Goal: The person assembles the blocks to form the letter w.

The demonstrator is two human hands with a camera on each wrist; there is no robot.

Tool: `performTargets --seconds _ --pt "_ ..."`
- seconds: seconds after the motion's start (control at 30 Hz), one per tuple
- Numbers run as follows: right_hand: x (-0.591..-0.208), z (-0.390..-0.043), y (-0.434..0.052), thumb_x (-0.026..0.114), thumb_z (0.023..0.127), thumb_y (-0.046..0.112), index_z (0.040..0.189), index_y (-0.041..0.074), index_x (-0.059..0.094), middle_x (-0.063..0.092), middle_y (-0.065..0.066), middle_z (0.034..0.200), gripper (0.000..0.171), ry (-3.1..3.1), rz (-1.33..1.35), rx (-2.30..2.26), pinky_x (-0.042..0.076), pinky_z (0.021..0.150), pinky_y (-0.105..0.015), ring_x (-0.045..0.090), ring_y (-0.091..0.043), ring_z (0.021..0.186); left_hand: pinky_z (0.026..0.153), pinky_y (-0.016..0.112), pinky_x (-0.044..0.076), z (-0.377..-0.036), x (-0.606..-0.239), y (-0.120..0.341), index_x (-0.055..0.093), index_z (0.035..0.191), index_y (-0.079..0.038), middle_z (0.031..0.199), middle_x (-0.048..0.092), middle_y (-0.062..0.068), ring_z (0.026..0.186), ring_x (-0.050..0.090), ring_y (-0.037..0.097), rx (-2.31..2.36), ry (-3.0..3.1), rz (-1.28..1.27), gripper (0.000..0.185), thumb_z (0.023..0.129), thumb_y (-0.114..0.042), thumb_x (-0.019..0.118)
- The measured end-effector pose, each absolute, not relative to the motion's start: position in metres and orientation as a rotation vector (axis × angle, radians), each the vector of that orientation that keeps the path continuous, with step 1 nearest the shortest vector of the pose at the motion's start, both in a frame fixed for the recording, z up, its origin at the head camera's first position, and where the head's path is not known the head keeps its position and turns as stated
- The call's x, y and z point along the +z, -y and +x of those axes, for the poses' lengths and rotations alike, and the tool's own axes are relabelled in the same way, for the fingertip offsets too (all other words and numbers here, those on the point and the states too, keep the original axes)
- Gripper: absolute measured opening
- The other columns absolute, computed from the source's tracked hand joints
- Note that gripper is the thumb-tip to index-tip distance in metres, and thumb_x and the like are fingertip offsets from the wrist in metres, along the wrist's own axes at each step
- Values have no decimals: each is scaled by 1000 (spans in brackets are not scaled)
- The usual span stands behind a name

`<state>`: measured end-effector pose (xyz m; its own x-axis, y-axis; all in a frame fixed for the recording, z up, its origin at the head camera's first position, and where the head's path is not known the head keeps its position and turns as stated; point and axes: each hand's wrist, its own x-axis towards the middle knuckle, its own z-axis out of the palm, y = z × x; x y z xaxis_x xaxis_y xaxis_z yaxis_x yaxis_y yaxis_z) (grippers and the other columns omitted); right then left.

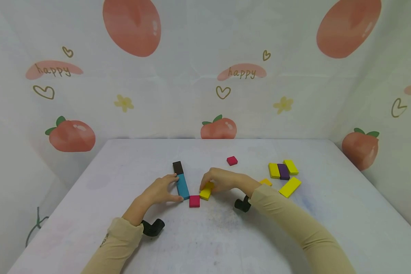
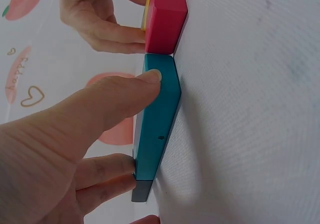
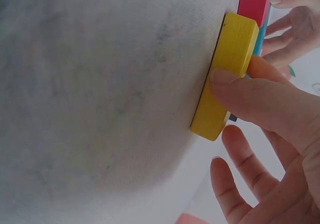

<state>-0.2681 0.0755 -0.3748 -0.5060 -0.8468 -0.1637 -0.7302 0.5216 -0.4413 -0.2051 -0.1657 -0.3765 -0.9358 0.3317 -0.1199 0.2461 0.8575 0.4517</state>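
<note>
Your left hand (image 1: 161, 190) holds the teal block (image 1: 182, 186), which lies flat on the white table (image 1: 205, 236): thumb on its near long side, curled fingers (image 2: 107, 171) on the far side, a narrow pinch. A dark brown block (image 1: 177, 167) butts against the teal block's far end, just beyond your fingertips. A pink square block (image 1: 194, 201) touches the teal block's near end, just off your thumb tip.

Your right hand (image 1: 222, 179) holds the yellow block (image 1: 206, 190): thumb pressed on one long edge, another finger behind it, the remaining fingers (image 3: 240, 184) loosely spread. The yellow block lies flat; its near corner touches the pink square.

Beyond your right knuckles, well apart: a second pink square (image 1: 231, 160). Past your right wrist: a small orange-yellow block (image 1: 266, 182), a long yellow block (image 1: 289, 187), and a row of yellow, purple, yellow blocks (image 1: 282, 170) side by side.
</note>
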Motion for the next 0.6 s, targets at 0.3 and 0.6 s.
performTargets --seconds 0.3,0.6 --pt "-377 -270 -75 69 82 8 109 17 70 68 4 112 28 -2400 -1323 -451 44 99 -30 55 -12 108 105 57 35 -205 -376 165 45 135 4 145 39 22 130 38 47 646 -2839 449 75 76 -32 75" --pt "-374 -268 -79 67 84 8 115 16 67 65 2 119 32 -2404 -1322 -495 44 104 -36 55 -16 115 105 56 36 -204 -376 165 46 134 4 145 39 21 129 38 47 644 -2841 451 74 76 -31 75"
